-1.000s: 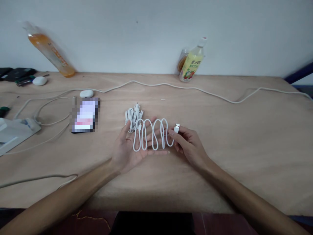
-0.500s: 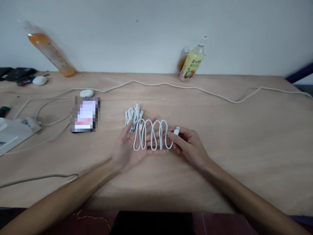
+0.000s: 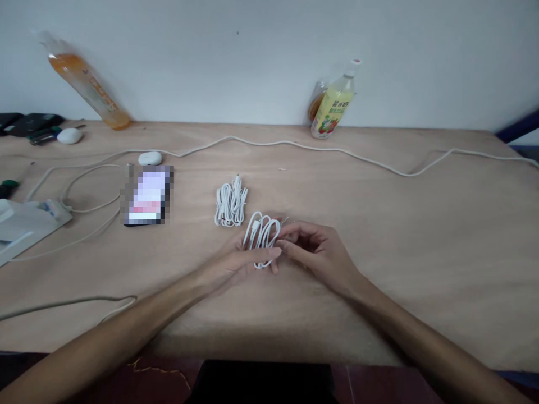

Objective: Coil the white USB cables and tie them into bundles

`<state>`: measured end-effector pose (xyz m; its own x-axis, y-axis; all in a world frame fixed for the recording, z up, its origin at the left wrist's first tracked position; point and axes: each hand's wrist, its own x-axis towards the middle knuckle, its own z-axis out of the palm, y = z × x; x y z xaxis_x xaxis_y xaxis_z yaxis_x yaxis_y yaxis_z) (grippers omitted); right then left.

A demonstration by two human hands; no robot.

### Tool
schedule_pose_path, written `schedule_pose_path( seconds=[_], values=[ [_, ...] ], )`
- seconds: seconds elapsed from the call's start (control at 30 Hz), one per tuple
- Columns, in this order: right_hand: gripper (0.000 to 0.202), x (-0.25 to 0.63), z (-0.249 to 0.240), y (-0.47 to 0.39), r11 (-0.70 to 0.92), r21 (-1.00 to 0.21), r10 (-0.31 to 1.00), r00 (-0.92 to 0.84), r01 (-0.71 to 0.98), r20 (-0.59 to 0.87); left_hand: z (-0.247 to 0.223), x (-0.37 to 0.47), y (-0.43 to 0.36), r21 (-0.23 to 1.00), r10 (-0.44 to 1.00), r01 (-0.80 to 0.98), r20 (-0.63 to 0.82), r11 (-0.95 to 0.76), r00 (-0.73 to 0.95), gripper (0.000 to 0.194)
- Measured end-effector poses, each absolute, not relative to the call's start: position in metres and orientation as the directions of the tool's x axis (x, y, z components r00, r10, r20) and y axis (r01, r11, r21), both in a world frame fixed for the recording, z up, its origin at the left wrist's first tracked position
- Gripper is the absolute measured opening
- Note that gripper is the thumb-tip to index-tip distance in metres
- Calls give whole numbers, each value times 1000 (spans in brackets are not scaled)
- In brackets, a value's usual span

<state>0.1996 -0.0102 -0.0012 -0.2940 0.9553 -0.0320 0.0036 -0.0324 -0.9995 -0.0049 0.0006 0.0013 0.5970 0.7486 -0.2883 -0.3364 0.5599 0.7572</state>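
A white USB cable (image 3: 264,238), gathered into narrow loops, lies in my left hand (image 3: 236,261). My left thumb presses across the lower part of the loops, with the fingers beneath. One white plug shows at the upper left of the loops. My right hand (image 3: 320,252) is closed at the right edge of the coil, thumb and index finger pinched at the cable; its other plug is hidden. A thin pale strand (image 3: 286,219) sticks up beside the right fingertips. Just beyond my left hand, a bundle of white cables (image 3: 231,205) lies on the table.
A phone (image 3: 148,196) and a white earbud case (image 3: 150,158) lie to the left. A long white cord (image 3: 337,150) crosses the table (image 3: 400,235). By the wall stand an orange drink bottle (image 3: 90,87) and a yellow-labelled bottle (image 3: 334,106).
The spread loops have been squeezed into a tighter bundle. My left hand has gone from flat and open to gripping them with the thumb on top. The right hand has shifted slightly left.
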Motion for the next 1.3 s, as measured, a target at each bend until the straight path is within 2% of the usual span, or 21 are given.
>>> schedule_pose_path(
  seconds=[0.07, 0.27, 0.37, 0.5, 0.57, 0.67, 0.73, 0.8, 0.9, 1.0, 1.07, 1.13, 1.2, 1.3],
  values=[
    [25, 198, -3, -12, -16, -999, 963, -267, 33, -25, 2, -5, 0, 792, 741, -272, -305, 546, 599, 52],
    [21, 194, -4, -20, 81, -993, 967, -250, 83, 58, 7, -6, 1, 851, 615, -96, -291, 517, 733, 34],
    [19, 194, -5, -24, 237, -952, 951, -247, 193, 187, 9, -8, -1, 840, 565, -47, -321, 540, 760, 28],
    [28, 197, -5, -29, 538, -719, 841, -225, 440, 492, 11, -11, -2, 824, 517, 11, -366, 567, 773, 28],
    [33, 199, -7, -28, 643, -577, 755, -293, 504, 586, 12, -11, -2, 815, 453, 45, -367, 578, 812, 31],
    [27, 199, -10, -24, 768, -406, 629, -461, 496, 626, 12, -10, -3, 787, 329, 119, -383, 606, 863, 29],
    [23, 197, -13, -23, 806, -333, 578, -530, 489, 621, 12, -8, -5, 761, 265, 159, -403, 629, 876, 28],
    [23, 196, -17, -24, 813, -305, 567, -556, 497, 607, 14, -6, -7, 725, 222, 159, -401, 670, 889, 33],
    [31, 195, -19, -29, 799, -337, 590, -546, 497, 594, 16, -5, -8, 674, 197, 118, -372, 729, 907, 38],
    [34, 194, -16, -33, 751, -409, 647, -453, 519, 613, 15, -5, -9, 699, 298, 47, -364, 714, 883, 38],
    [32, 193, -13, -33, 679, -454, 705, -340, 577, 623, 12, -4, -11, 791, 497, -42, -341, 610, 798, 40],
    [32, 191, -11, -33, 577, -495, 771, -234, 649, 592, 9, -2, -13, 906, 682, -23, -300, 422, 667, 38],
    [34, 189, -10, -34, 491, -529, 824, -172, 692, 540, 6, 0, -16, 986, 810, 90, -166, 139, 562, 37],
    [35, 185, -11, -37, 436, -577, 857, -123, 691, 500, 3, 2, -21, 950, 863, 238, 59, -203, 501, 36]
  ],
)
